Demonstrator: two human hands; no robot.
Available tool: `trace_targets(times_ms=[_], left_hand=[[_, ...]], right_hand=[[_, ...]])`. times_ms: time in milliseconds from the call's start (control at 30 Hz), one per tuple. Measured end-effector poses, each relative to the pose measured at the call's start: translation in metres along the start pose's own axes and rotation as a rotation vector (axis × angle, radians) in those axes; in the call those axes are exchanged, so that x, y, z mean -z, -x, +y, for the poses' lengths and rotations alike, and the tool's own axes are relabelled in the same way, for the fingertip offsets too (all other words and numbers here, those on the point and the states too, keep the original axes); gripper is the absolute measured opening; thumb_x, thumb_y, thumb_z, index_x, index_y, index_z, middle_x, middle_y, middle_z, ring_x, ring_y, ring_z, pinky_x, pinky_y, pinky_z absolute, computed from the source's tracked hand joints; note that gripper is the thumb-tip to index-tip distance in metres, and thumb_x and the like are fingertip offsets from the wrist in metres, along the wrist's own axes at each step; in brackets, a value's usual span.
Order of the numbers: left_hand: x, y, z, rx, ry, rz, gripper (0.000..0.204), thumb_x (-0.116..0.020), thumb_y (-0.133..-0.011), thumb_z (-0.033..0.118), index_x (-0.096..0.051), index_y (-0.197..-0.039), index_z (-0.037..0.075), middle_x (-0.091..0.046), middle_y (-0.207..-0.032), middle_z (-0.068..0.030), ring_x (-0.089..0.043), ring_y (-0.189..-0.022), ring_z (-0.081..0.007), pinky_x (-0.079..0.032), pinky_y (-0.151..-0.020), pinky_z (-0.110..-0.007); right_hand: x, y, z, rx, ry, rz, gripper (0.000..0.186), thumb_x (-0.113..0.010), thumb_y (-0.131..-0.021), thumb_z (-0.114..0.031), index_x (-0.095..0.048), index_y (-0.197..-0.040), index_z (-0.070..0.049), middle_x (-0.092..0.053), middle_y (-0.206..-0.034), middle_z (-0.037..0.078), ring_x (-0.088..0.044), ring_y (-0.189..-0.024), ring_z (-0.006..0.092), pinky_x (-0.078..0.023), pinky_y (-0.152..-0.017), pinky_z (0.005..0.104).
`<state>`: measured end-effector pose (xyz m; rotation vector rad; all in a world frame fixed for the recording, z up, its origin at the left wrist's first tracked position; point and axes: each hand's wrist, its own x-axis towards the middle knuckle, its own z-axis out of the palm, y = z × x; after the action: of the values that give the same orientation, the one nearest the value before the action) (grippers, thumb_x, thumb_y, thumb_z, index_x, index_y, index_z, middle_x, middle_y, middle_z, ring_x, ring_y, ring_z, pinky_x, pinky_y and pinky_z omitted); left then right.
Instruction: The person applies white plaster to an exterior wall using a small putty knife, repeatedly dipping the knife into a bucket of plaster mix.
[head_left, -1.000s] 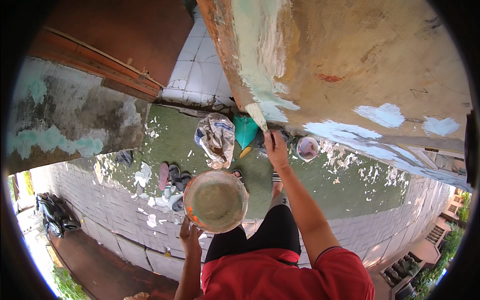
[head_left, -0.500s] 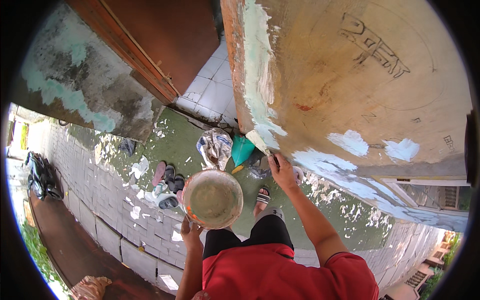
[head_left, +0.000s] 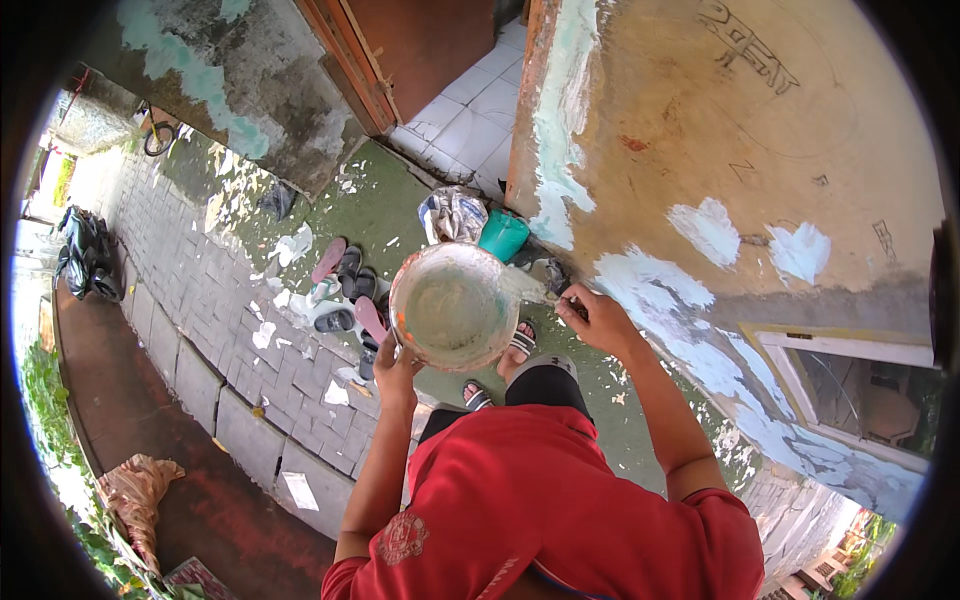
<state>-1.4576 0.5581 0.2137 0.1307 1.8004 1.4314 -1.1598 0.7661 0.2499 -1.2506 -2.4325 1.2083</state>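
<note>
My left hand grips the near left rim of a round, putty-smeared basin, held up in front of me. A layer of greyish-white paste coats its inside. In my right hand is a putty knife, its handle wrapped by my fingers. The blade, pale with paste, points left and meets the basin's right rim. To the right stands a tan wall with white and pale green patches of filler along its corner and lower part.
Behind the basin lie a crumpled sack and a green bag-like thing. Several sandals sit left of it among paint flakes on green floor. A brown door opens onto white tiles. A window is low on the right wall.
The putty knife has come away from the wall corner and down to the basin's rim. My left hand has raised the basin and shifted it right. The view has tilted and turned somewhat.
</note>
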Motion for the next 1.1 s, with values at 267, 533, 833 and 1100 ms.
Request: trace_targets(times_ms=[267, 533, 833, 1100], left_hand=[[0.022, 0.026, 0.007, -0.091, 0.079, -0.054, 0.049, -0.05, -0.091, 0.007, -0.053, -0.14, 0.002, -0.064, -0.124, -0.0071, -0.066, -0.098, -0.0171, -0.057, -0.077, -0.033], [0.064, 0.039, -0.016, -0.108, 0.14, -0.066, 0.044, -0.052, -0.094, 0.006, -0.056, -0.138, 0.004, -0.068, -0.118, -0.0058, -0.067, -0.093, -0.0146, -0.058, -0.073, -0.031], [0.093, 0.066, -0.039, -0.067, 0.179, 0.121, 0.042, -0.056, -0.09, 0.008, -0.059, -0.131, 0.002, -0.065, -0.109, -0.0053, -0.064, -0.092, -0.0138, -0.061, -0.075, -0.035], [0.114, 0.082, -0.073, -0.015, 0.14, 0.279, 0.043, -0.063, -0.089, 0.014, -0.059, -0.131, 0.004, -0.065, -0.112, -0.0053, -0.064, -0.092, -0.0144, -0.061, -0.074, -0.035]], right_hand=[[-0.009, 0.019, -0.029, 0.133, 0.371, -0.095, 0.029, -0.061, -0.094, -0.041, -0.063, -0.104, -0.013, -0.071, -0.087, 0.013, -0.067, -0.082, 0.0368, -0.051, -0.071, 0.0489], [0.03, 0.05, -0.07, 0.094, 0.531, -0.28, 0.03, -0.061, -0.093, -0.045, -0.066, -0.1, -0.016, -0.07, -0.08, 0.014, -0.068, -0.08, 0.0349, -0.051, -0.072, 0.0481], [0.053, 0.061, 0.0, -0.054, 0.548, 0.129, 0.032, -0.058, -0.097, -0.038, -0.062, -0.108, -0.008, -0.071, -0.087, 0.018, -0.068, -0.084, 0.0384, -0.051, -0.073, 0.0479], [0.054, -0.024, 0.048, -0.132, 0.43, 0.276, 0.03, -0.051, -0.101, -0.031, -0.053, -0.119, -0.007, -0.07, -0.092, 0.021, -0.067, -0.085, 0.0415, -0.052, -0.075, 0.0527]])
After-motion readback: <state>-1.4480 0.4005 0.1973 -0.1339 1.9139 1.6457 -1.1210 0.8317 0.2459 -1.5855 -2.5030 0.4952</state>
